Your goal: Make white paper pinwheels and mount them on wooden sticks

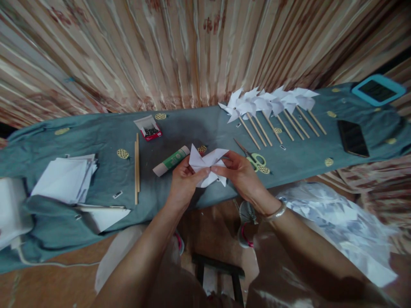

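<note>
A white paper pinwheel (pixel 208 164), without a stick, is held between both hands above the table's front edge. My left hand (pixel 186 179) grips its left side, the thumb pressing near the centre. My right hand (pixel 239 171) pinches it from the right, and both thumbs meet close to the middle. Fingers behind the paper are partly hidden. Just left of the pinwheel lies a green and white glue stick (pixel 171 161). Scissors with pale green handles (pixel 257 161) rest beyond my right hand.
Several finished pinwheels on sticks (pixel 269 105) lie in a row at the back right. Leftward are an open box of small dark pins (pixel 150 129), wooden sticks (pixel 137 171) and a paper stack (pixel 64 177). A phone (pixel 353 137) and a blue-framed device (pixel 379 90) sit right.
</note>
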